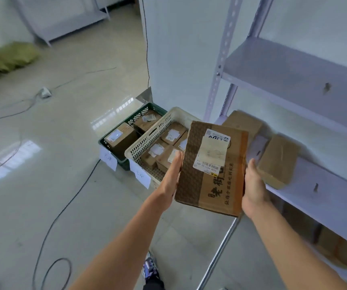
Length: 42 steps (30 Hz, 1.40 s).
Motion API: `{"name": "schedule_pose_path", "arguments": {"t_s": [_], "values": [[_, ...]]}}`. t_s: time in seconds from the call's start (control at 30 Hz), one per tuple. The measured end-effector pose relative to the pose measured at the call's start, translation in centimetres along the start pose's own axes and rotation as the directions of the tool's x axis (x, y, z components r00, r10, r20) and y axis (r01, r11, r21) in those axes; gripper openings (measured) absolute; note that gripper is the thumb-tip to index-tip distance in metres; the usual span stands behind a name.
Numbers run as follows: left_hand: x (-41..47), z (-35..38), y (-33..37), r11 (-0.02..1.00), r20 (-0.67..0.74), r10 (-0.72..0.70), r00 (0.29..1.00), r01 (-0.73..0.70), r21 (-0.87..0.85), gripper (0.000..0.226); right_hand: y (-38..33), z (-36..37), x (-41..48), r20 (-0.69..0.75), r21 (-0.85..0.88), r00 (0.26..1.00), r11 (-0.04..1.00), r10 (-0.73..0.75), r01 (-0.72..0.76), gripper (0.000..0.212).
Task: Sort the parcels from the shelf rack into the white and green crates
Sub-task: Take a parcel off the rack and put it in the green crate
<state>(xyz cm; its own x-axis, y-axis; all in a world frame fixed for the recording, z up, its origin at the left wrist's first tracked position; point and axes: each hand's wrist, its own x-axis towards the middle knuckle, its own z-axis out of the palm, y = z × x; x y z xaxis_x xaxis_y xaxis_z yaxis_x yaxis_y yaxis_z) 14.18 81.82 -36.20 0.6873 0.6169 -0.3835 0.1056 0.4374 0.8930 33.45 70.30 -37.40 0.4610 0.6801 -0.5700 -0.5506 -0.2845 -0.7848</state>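
One parcel point(210, 174): left hand point(171, 176) flat against it, right hand point(254, 187) grip hidden. Check label point(212, 151); lower flat into white crate point(147, 141) or green crate point(139, 117), ten o'clock.

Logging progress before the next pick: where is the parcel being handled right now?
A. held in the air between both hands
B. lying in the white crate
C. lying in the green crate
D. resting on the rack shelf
A: the parcel is up off any surface, held between the left hand and the right hand, in front of the white crate rather than set down in it.
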Motion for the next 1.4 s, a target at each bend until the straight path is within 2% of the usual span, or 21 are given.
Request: {"name": "schedule_pose_path", "arguments": {"t_s": [0.03,0.17,0.27,0.5,0.63,0.87,0.93,1.0,1.07,1.2,1.3,1.4], "values": [[0.2,-2.1,0.5,1.0,0.001,-0.016,1.0,0.016,0.001,0.079,0.2,2.0,0.6,0.005,0.0,1.0,1.0,0.003,-0.003,0.072],[0.8,-9.1,2.8,0.999,0.056,-0.035,0.998,0.035,0.002,0.051,0.8,9.1,2.8,0.021,-0.003,1.0,1.0,0.01,-0.01,0.072],[1.6,-13.4,4.2,0.997,0.006,-0.077,0.997,0.076,0.012,0.044,1.1,13.5,4.5,0.047,0.004,0.999,1.0,0.024,-0.024,0.072],[4.8,-20.9,6.0,0.982,-0.085,-0.19,0.978,0.191,-0.001,0.048,2.5,20.2,9.8,0.05,0.019,0.997,0.998,0.051,-0.052,0.07],[9.2,-25.7,6.1,0.966,-0.182,-0.258,0.949,0.26,-0.011,0.075,3.5,24.0,15.3,0.056,-0.003,0.995,0.997,0.083,-0.083,0.072],[17.9,-34.8,6.7,0.955,-0.142,-0.292,0.946,0.295,0.004,0.078,5.0,30.5,25.2,0.041,-0.011,0.982,0.983,0.185,-0.184,0.066],[20.2,-37.5,7.0,0.948,-0.151,-0.311,0.938,0.317,0.018,0.072,5.3,32.8,27.5,0.064,0.0,0.972,0.974,0.225,-0.226,0.063],[22.4,-40.2,7.0,0.938,-0.162,-0.335,0.928,0.344,0.031,0.066,5.8,34.9,29.7,0.045,0.031,0.966,0.966,0.255,-0.256,0.071],[24.3,-42.8,7.2,0.927,-0.178,-0.365,0.914,0.374,0.017,0.071,6.5,37.1,31.7,0.063,0.072,0.955,0.953,0.291,-0.295,0.08],[28.5,-48.4,7.1,0.909,-0.193,-0.41,0.892,0.416,-0.01,0.076,8.4,41.7,36.0,0.032,0.101,0.956,0.951,0.291,-0.293,0.071],[32.1,-53.2,6.1,0.897,-0.196,-0.426,0.883,0.44,0.032,0.074,10.1,45.2,40.1,-0.015,0.113,0.954,0.948,0.3,-0.297,0.076],[36.4,-58.1,4.0,0.861,-0.227,-0.466,0.855,0.497,0.107,0.085,12.8,48.3,44.9,-0.066,0.134,0.935,0.932,0.347,-0.337,0.082]]}}
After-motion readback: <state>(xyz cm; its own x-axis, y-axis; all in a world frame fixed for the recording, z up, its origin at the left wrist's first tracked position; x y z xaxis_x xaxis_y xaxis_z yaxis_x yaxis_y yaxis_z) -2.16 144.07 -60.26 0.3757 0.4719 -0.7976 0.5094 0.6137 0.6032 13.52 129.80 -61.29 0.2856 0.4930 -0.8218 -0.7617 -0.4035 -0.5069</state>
